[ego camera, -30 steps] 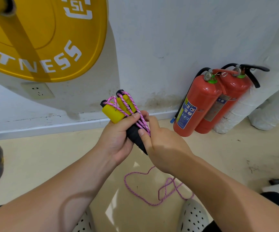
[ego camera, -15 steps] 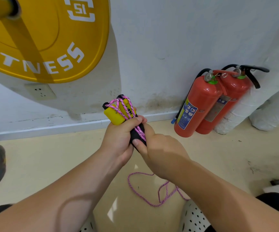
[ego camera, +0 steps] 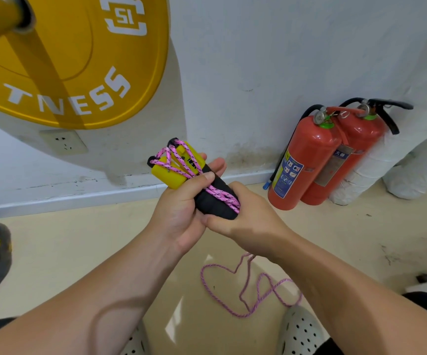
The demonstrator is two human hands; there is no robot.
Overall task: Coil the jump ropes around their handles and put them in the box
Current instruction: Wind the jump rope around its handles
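Note:
My left hand (ego camera: 181,208) grips the two yellow-and-black jump rope handles (ego camera: 181,170) side by side, thumb across the pink rope wound over them. My right hand (ego camera: 248,216) sits at the black lower ends of the handles and pinches the pink rope (ego camera: 222,197) against them. The loose rest of the rope (ego camera: 248,290) drops under my right hand and lies in loops on the floor. No box is in view.
A big yellow weight plate (ego camera: 66,60) hangs on a bar at the upper left, by the white wall. Two red fire extinguishers (ego camera: 309,160) stand on the floor to the right, beside white wrapped rolls (ego camera: 399,170). My perforated shoes (ego camera: 302,331) are below.
My right hand has carried the rope round the lower ends of the handles, adding a turn. The handle bundle has tilted a little, and the loops on the floor have shifted.

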